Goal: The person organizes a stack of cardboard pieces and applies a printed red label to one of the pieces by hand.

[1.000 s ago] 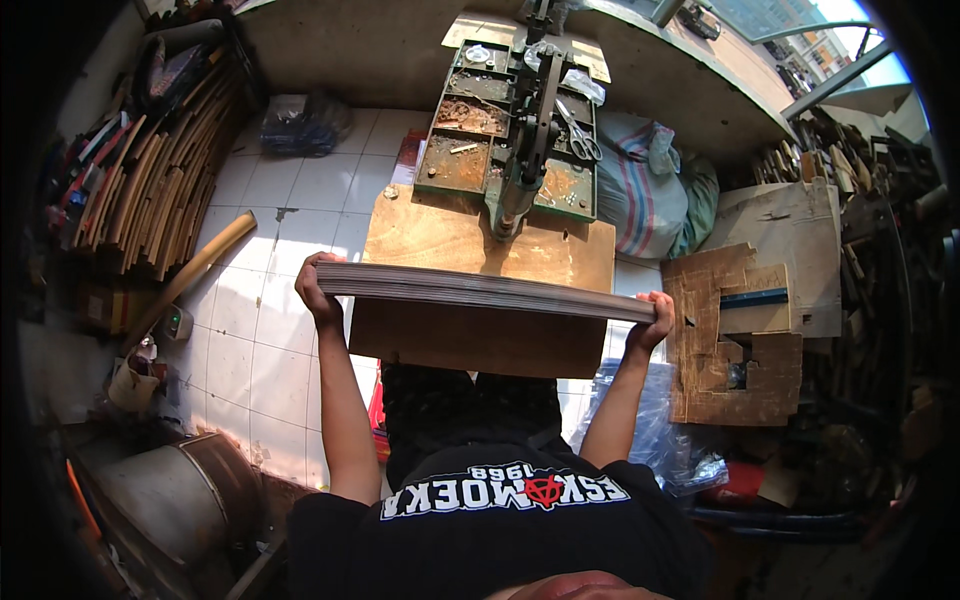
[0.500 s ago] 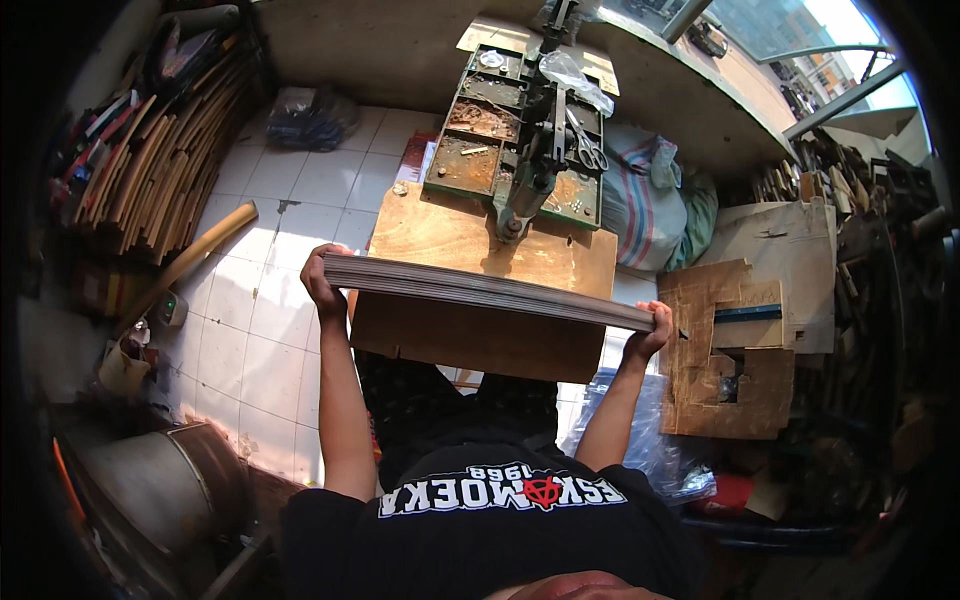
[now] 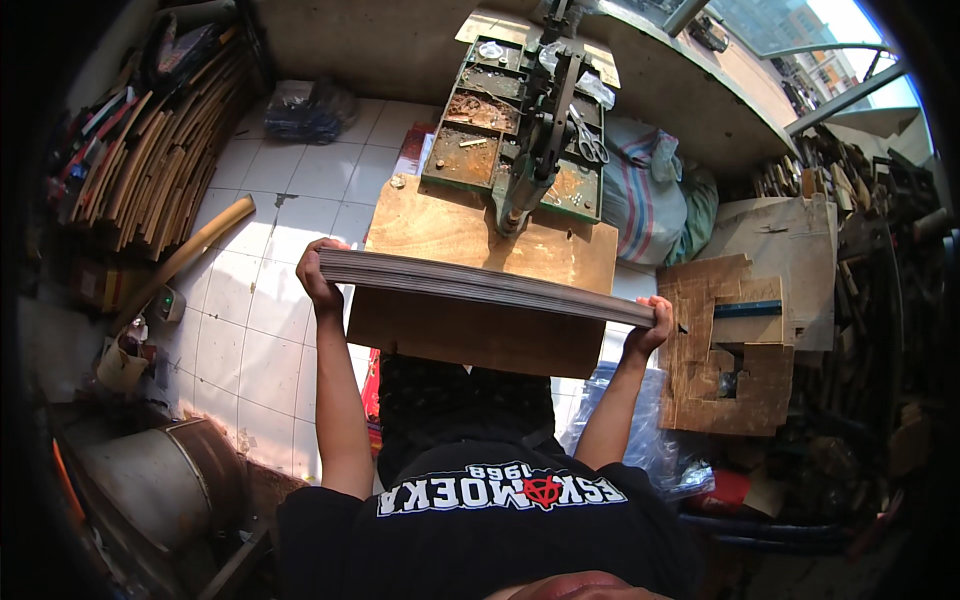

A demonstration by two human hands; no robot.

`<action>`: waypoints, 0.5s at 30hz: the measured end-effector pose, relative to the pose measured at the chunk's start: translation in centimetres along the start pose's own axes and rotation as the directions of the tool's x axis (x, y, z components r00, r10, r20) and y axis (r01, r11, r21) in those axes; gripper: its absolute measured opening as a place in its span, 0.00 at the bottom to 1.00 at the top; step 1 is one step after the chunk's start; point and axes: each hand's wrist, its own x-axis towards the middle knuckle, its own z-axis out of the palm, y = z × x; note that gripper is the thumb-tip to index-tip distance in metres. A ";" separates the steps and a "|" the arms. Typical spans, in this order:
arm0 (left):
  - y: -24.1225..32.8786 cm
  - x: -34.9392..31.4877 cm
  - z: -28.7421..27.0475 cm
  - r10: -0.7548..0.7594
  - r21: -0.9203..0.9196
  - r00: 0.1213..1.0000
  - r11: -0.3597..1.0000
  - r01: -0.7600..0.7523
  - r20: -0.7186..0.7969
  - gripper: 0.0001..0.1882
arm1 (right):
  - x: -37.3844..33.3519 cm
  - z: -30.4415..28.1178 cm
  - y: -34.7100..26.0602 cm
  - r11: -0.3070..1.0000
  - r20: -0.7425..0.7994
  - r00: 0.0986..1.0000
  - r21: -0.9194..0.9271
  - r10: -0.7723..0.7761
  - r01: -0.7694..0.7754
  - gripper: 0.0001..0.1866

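A thick stack of thin grey sheets [image 3: 480, 288] spans the space between my hands, its layered edge facing me. My left hand [image 3: 322, 272] is wrapped round the stack's left end. At the other end, slightly lower in the picture, my right hand [image 3: 652, 328] grips it the same way. The stack is over the wooden bench top [image 3: 440, 225]; whether it rests on the wood or hangs just above, I cannot tell. Beyond it stands a dark lever hand press [image 3: 530, 165], its foot near the middle of the board.
Behind the board, a green compartment tray [image 3: 462, 150] holds small metal parts, with scissors [image 3: 588, 138] on its right side. Cut cardboard [image 3: 690, 390] lies at the right. Stacked boards [image 3: 150, 150] lean at the left, near a long tube [image 3: 190, 262]. A striped sack [image 3: 645, 195] sits by the wall.
The stack and both hands have shifted very slightly left. The press's lever looks a little shifted against the tray, along with the view. My grip is the same.
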 end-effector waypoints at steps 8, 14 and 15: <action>-0.2 0.1 -0.2 0.003 -0.010 1.000 1.000 -0.003 0.014 0.24 | 0.0 -0.2 0.1 1.000 0.013 1.000 -0.016 -0.010 0.011 0.12; -0.1 0.0 0.1 -0.015 -0.027 1.000 1.000 0.015 0.010 0.24 | 0.1 0.0 -0.2 1.000 0.037 0.999 -0.009 -0.017 0.017 0.13; -0.1 0.0 0.1 -0.009 -0.030 1.000 1.000 0.009 0.012 0.24 | 0.0 0.0 -0.2 1.000 0.040 0.999 -0.012 -0.017 0.018 0.13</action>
